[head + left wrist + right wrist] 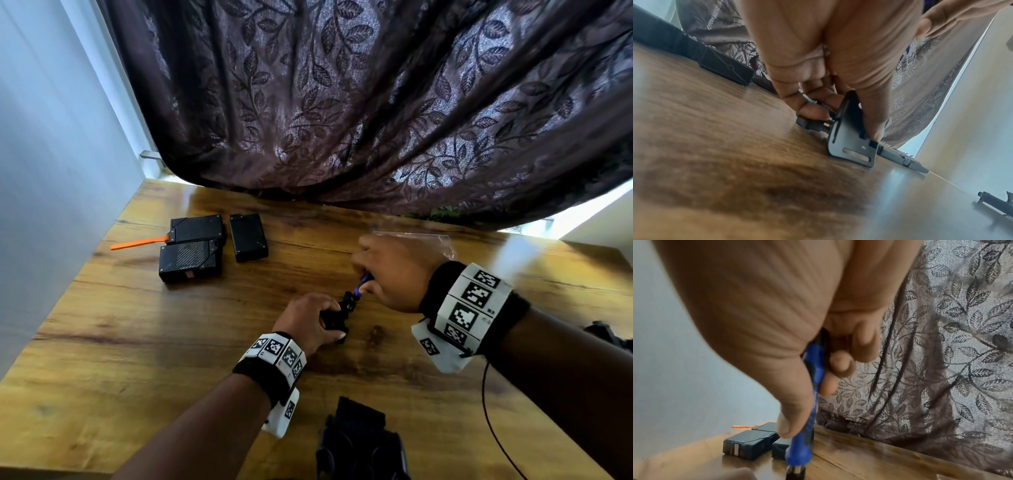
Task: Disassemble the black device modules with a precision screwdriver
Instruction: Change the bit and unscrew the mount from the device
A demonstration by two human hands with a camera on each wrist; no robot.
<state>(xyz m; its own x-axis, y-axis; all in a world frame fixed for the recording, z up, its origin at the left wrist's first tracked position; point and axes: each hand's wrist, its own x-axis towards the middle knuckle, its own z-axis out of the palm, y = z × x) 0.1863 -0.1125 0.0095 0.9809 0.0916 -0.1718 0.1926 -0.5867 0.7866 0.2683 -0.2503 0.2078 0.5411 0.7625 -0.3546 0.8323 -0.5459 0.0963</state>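
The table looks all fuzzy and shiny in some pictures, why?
Left wrist view: the table sits too near the lens, so its grain smears, and pale window light glares across it at right. Head view: light leaks under the curtain and gleams on the far edge. Right wrist view: the screwdriver is blurred.

Three black modules (212, 245) far left — blue screwdriver (809, 399) tilted.

- No readable words, brands or numbers anywhere.
- Black-and-white square code markers on both white wrist bands (471, 308), patterns only.
- Small reddish label on the black module (190, 262) nearest the table's left edge, too blurred to read.
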